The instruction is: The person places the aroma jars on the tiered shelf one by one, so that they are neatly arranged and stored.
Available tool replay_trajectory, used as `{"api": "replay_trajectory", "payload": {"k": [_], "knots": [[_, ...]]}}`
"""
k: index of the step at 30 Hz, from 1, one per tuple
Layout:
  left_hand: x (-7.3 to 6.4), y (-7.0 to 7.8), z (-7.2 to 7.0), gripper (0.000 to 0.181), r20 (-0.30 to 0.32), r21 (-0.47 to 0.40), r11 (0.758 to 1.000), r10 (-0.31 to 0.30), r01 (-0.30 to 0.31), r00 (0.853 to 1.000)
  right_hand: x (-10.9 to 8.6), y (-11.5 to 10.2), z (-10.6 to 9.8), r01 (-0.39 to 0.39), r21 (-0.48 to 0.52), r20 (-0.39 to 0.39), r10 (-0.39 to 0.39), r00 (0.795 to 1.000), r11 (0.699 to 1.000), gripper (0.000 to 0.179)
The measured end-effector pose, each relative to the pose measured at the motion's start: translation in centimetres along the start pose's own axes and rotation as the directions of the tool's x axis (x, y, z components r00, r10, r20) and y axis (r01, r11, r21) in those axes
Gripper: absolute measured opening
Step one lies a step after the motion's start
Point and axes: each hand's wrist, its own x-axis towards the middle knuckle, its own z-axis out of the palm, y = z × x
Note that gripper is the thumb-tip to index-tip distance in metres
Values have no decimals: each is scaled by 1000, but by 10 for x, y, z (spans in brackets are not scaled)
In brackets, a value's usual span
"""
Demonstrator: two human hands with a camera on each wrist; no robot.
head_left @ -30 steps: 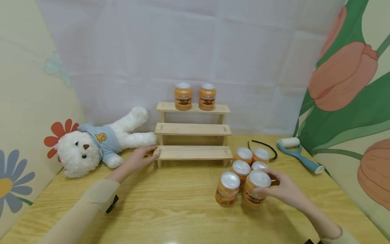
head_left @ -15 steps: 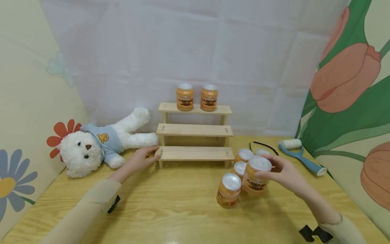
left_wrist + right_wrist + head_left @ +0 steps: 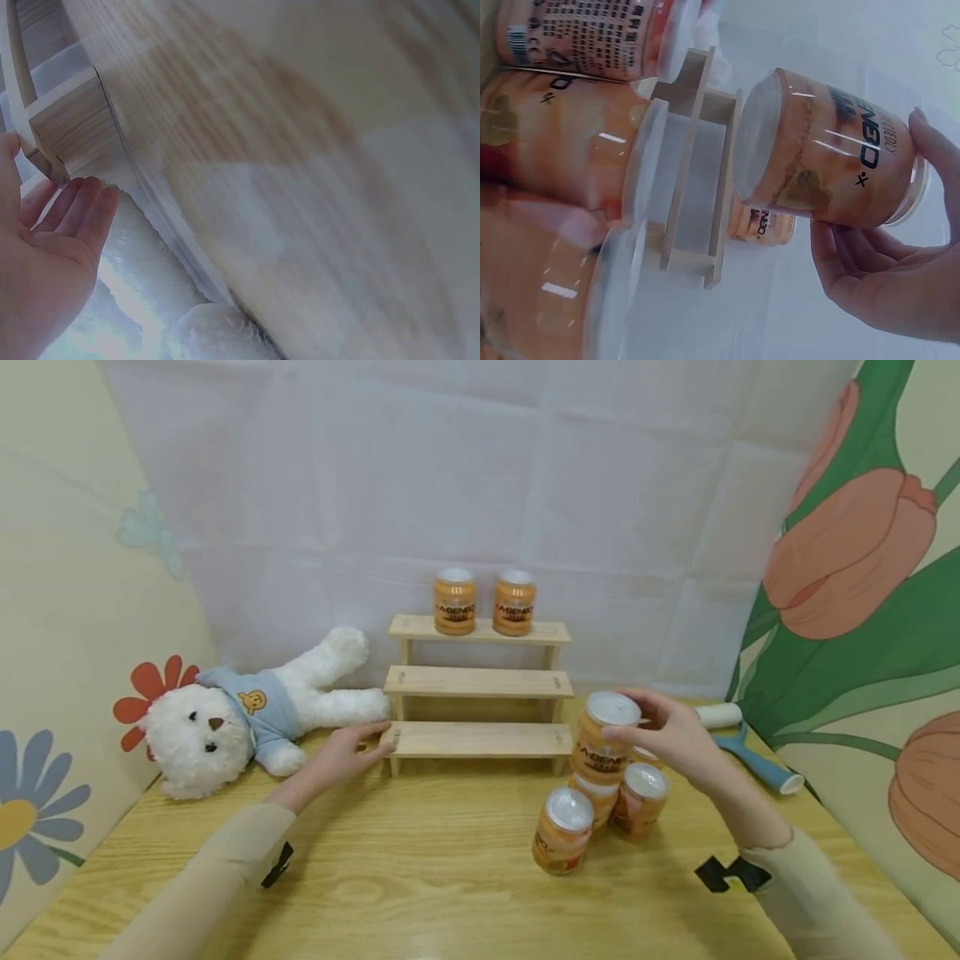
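Observation:
My right hand (image 3: 678, 739) grips an orange can (image 3: 600, 747) with a silver lid, thumb and fingers round its sides. It is raised beside the right end of the wooden three-step shelf (image 3: 480, 738), overlapping another can below in the head view. In the right wrist view the held can (image 3: 840, 150) shows a dark-lettered label. My left hand (image 3: 341, 762) holds the left end of the lowest step, and the left wrist view shows the fingertips (image 3: 90, 187) at the board's corner. Two like cans (image 3: 454, 602) stand on the top step.
Several more cans (image 3: 561, 835) stand upright on the wooden table (image 3: 420, 877), right of the shelf, some partly hidden. A white plush bear (image 3: 197, 739) in a blue shirt lies at the left. Behind my right hand is a blue-handled lint roller (image 3: 765, 764).
My right hand has lifted the can from the front of the group and carried it up, back and left toward the shelf. My left hand has stayed at the lowest step.

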Motion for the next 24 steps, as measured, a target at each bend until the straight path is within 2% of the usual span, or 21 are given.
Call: {"api": "replay_trajectory", "payload": {"k": [5,13,24], "knots": [[-1,1,-1,59,8,4,1000,1,-1,1000,24,-7,10,-10,-1,-13,10,1000,1000,61],[-1,3,-4,59,0,2,1000,-8,8,1000,60,-16,32,18,79,-2,-18,1000,997,60],[1,4,-3,59,6,-6,1000,-21,21,1000,95,-26,59,78,118,-14,-77,997,990,56]]}}
